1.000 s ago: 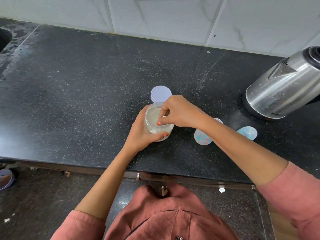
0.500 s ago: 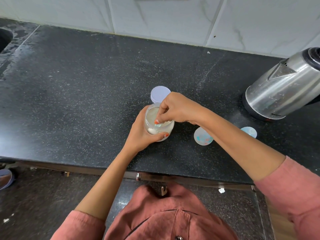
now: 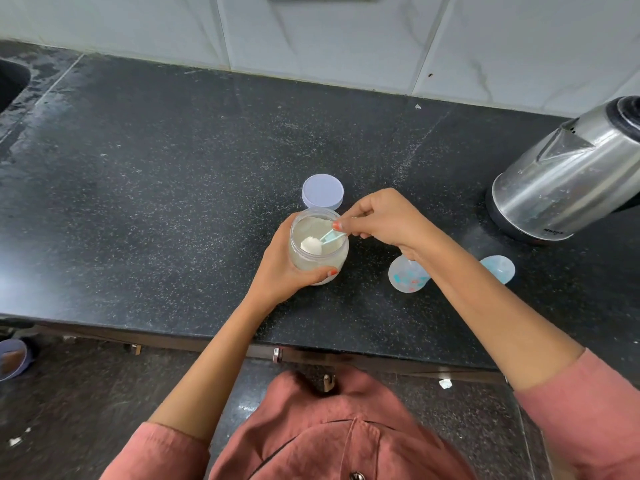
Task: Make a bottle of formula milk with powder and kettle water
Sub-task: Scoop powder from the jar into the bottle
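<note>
**A heaped scoop at the mouth of the jar**

My left hand gripped the clear powder jar just below the centre of the frame. The fingers wrapped round its left side and the thumb pressed on its near wall. The jar stood upright on the black speckled bench, and its mouth was open.

My right hand came in from the right and pinched the handle of a pale blue scoop between thumb and forefinger, with the other fingers curled in. The scoop's bowl sat inside the jar's mouth, piled with white powder. I could not tell whether it touched the powder lying lower in the jar.

The jar's pale lilac lid lay flat on the bench just above the jar in the frame.

The clear feeding bottle, printed with blue and red marks, stood right of the jar, partly hidden under my right wrist. Further right, apart from the bottle, lay a pale blue cap. The steel kettle stood on its black base at the right edge of the frame, well apart from the jar, with its spout facing the upper left.

A pale tiled wall ran across the top of the frame. The dark edge of a sink showed at the upper left.
</note>
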